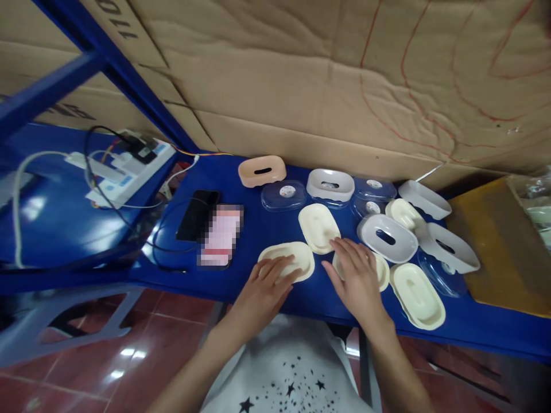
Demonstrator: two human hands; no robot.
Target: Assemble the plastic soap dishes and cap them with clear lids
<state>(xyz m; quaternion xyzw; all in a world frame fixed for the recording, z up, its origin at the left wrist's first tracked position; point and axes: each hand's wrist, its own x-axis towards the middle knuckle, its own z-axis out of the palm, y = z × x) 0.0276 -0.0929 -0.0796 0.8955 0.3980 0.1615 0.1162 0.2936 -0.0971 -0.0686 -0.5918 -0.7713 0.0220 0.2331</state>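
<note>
Far left: power strip (118, 190) plus loose cables (89, 163); one cable runs onto the tabletop (253, 226) by two phones (193, 221) toward its left end, potential snag. Bare blue between phones and trays, best open room. Peach holder (258, 179) at rear edge, clear lid (278, 201) just beside it. Cardboard sheet (267, 86) walls off the rear.

Left hand (264, 289) is over a cream tray (305, 258) near the front edge: fingers spread, not clenched. Another cream tray (317, 226) lies farther back, between the hands. Right hand (356, 278) covers most of a third tray (383, 271) near the front edge; fingers extended, no closed grip, contact unclear.

Right side's crowded: grey holders (402, 246), more lids and cream trays. Carton (503, 246) blocks the right end, plastic-wrapped pieces (541, 215) inside.
</note>
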